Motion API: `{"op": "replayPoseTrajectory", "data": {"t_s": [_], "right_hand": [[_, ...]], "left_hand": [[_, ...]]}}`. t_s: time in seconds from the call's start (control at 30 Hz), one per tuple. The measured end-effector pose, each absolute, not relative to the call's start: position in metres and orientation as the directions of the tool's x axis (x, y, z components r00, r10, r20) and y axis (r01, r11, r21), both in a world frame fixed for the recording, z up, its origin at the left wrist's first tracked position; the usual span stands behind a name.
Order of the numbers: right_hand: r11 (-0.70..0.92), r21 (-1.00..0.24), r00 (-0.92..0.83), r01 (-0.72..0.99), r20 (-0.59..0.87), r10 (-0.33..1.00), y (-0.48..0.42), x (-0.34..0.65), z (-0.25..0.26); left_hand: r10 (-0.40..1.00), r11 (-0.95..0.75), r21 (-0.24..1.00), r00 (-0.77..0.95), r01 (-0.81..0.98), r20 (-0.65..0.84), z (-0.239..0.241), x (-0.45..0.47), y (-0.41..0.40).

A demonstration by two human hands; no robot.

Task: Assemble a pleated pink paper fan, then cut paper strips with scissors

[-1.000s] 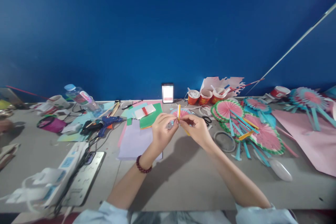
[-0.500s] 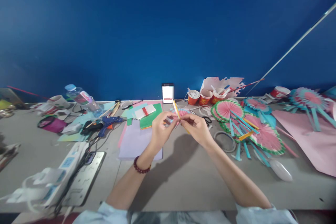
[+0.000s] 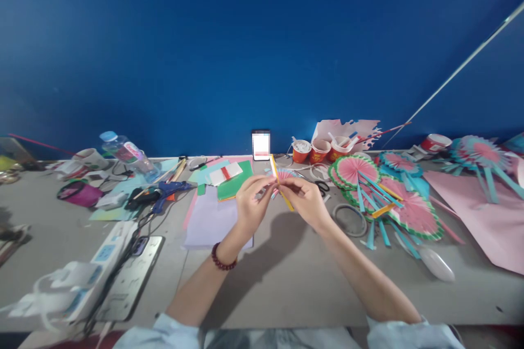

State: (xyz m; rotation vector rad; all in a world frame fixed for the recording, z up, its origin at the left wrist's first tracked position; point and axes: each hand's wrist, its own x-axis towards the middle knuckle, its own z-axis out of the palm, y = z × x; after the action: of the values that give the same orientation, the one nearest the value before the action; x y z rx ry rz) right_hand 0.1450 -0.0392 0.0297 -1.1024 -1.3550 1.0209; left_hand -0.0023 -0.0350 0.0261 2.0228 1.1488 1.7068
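Both hands meet in front of me above the table, fingertips pinched together. My left hand [image 3: 254,199] and my right hand [image 3: 305,199] grip a narrow yellow paper strip [image 3: 289,201] with a white face at its upper part. The strip runs tilted between the fingertips, its top pointing toward the wall and its lower end hanging below the fingers. Behind the fingers lies a pink and blue pleated paper rosette [image 3: 286,173], partly covered by the hands. A dark beaded bracelet [image 3: 223,257] circles my left wrist.
Lilac paper [image 3: 208,221], a green sheet [image 3: 241,177] and a blue glue gun [image 3: 170,191] lie left. A lit phone [image 3: 261,145] leans on the wall. Red cups [image 3: 320,151], a tape roll [image 3: 349,220] and watermelon-patterned paper fans [image 3: 415,207] are right. A power strip [image 3: 96,267] sits front left.
The hands stay almost in place. My fingers have shifted slightly on the yellow strip, and more of its lower end now shows beneath them.
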Motion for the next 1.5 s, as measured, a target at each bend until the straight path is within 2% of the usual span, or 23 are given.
{"op": "replayPoseTrajectory", "data": {"t_s": [0.1, 0.27, 0.5, 0.7, 0.97, 1.27, 1.4, 1.5], "right_hand": [[0.190, -0.980, 0.015, 0.059, 0.191, 0.981, -0.039, 0.144, 0.028], [0.223, -0.971, 0.009, 0.086, 0.225, 0.974, -0.038, 0.146, 0.027], [0.330, -0.908, 0.020, 0.258, 0.346, 0.938, -0.042, 0.147, 0.036], [0.407, -0.854, -0.004, 0.325, 0.429, 0.903, -0.045, 0.146, 0.040], [0.355, -0.875, 0.031, 0.330, 0.386, 0.922, -0.046, 0.143, 0.038], [0.288, -0.922, 0.036, 0.260, 0.307, 0.951, -0.042, 0.144, 0.031], [0.278, -0.927, 0.030, 0.252, 0.294, 0.955, -0.041, 0.144, 0.030], [0.260, -0.937, 0.026, 0.234, 0.273, 0.962, -0.041, 0.145, 0.030]], "left_hand": [[0.663, -0.686, 0.579, 0.051, 0.441, 0.747, 0.025, -0.003, -0.035], [0.658, -0.687, 0.578, 0.038, 0.439, 0.752, 0.026, -0.003, -0.034], [0.603, -0.720, 0.518, 0.047, 0.462, 0.796, 0.021, -0.002, -0.034], [0.473, -0.744, 0.340, 0.095, 0.575, 0.876, 0.014, 0.001, -0.032], [0.382, -0.726, 0.180, 0.172, 0.664, 0.908, 0.006, 0.001, -0.031], [0.413, -0.725, 0.223, 0.153, 0.651, 0.898, 0.011, 0.001, -0.030], [0.451, -0.730, 0.295, 0.110, 0.616, 0.886, 0.013, 0.002, -0.030], [0.534, -0.719, 0.392, 0.095, 0.574, 0.840, 0.016, 0.001, -0.031]]}}
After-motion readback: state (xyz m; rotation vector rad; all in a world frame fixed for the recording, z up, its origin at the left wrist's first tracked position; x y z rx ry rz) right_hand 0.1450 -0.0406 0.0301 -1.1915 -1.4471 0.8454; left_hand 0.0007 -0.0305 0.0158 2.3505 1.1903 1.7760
